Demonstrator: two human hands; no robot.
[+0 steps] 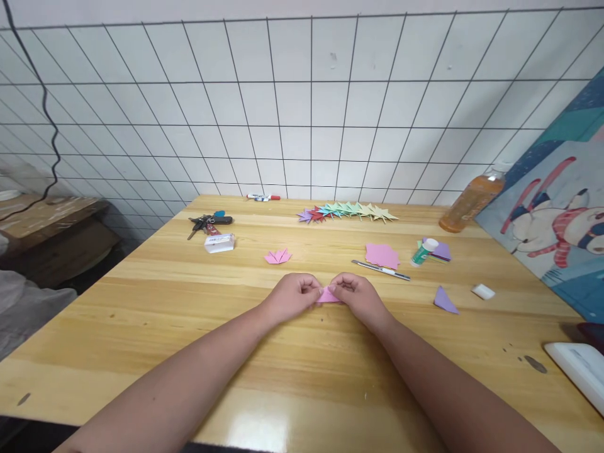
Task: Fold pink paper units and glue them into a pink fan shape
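Observation:
Between my two hands, just above or on the wooden table [226, 371], is a small piece of pink paper [329, 296]. My left hand [293, 297] pinches its left side with thumb and fingers. On the other side, my right hand [361, 299] grips it the same way, the thumbs close together. Part of the paper is covered by the fingers. Beyond the left hand lies a folded pink paper piece [278, 257] with pointed tips. A stack of pink paper sheets [382, 255] and a craft knife [381, 270] lie beyond the right hand.
Along the back are a marker [263, 197], a row of colourful folded paper pieces [349, 211] and a tilted bottle [472, 201]. Keys [210, 221] and a clear box [219, 243] lie left. At right are a glue stick [425, 251], purple triangle [445, 301] and eraser [483, 291].

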